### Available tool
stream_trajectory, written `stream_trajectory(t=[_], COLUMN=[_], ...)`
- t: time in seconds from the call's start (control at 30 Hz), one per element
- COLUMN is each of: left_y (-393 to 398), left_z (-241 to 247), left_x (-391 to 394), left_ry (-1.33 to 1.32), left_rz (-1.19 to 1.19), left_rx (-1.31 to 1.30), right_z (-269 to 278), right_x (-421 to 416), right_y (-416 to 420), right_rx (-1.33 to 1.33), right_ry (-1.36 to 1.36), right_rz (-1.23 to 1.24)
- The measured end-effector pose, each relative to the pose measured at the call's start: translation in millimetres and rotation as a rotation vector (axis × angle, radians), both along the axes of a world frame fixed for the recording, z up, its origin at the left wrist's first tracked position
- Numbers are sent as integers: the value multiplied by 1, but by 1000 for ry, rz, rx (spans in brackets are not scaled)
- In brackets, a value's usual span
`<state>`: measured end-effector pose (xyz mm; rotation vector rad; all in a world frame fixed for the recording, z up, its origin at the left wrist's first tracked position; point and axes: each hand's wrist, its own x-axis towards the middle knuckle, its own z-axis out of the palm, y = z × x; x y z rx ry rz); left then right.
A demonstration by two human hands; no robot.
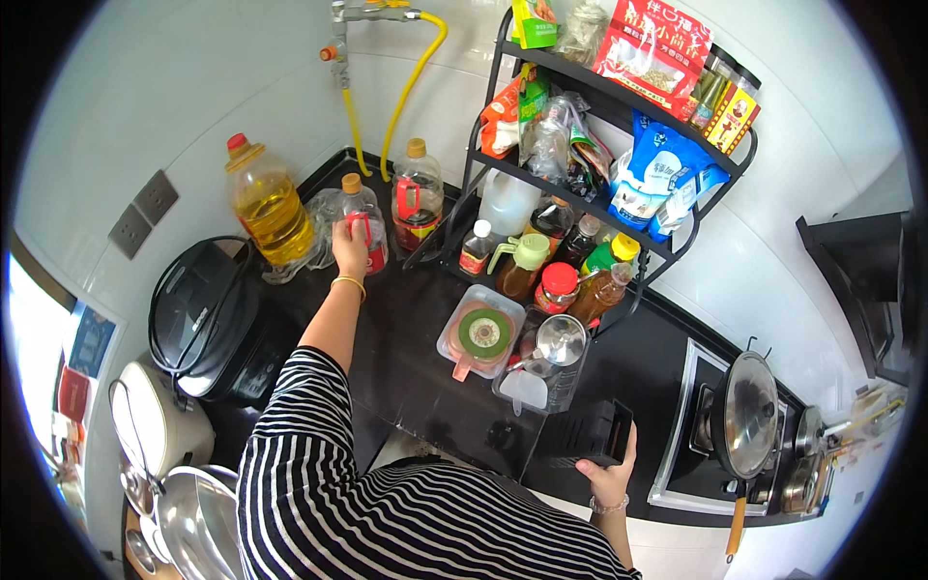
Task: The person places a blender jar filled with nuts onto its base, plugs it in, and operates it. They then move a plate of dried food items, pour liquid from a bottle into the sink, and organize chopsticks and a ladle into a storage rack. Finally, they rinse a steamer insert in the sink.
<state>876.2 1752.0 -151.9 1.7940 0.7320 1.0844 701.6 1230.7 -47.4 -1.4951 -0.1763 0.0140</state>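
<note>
My left hand (351, 249) is at the red handle of a clear plastic bottle with an orange cap (351, 184), its fingers curled around the handle. To the right of that bottle stands a similar one (417, 196) with dark liquid low inside. On the left is a large jug of yellow oil (272, 210) with a red cap, and crumpled clear plastic (322, 225) lies between. My right hand (612, 471) grips a black slotted box-like holder (586, 433) over the counter's front edge. What the holder contains cannot be made out.
A black tiered rack (580, 72) holds food packets and seasoning bottles. Before it are a plastic tub (480, 330) and a clear bin (544, 362) with utensils. A lidded wok (747, 420) sits on the stove at right; a black cooker (210, 319) and a cream appliance (163, 420) stand left.
</note>
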Motion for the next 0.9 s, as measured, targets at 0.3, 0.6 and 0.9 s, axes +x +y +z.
stream_trajectory(t=[0.3,0.6,0.9], left_y=[31,28,-206], left_z=[-16,12,123], left_x=[23,-8,0], left_ry=[9,43,-105], left_rz=[-40,53,-399], left_rx=[28,-119,481], right_z=[7,26,23], right_x=[32,131,283], right_y=[-15,-69,-110], right_rx=[-88,-19,207], right_ry=[-77,-248,-317], right_rz=[25,-38,-142])
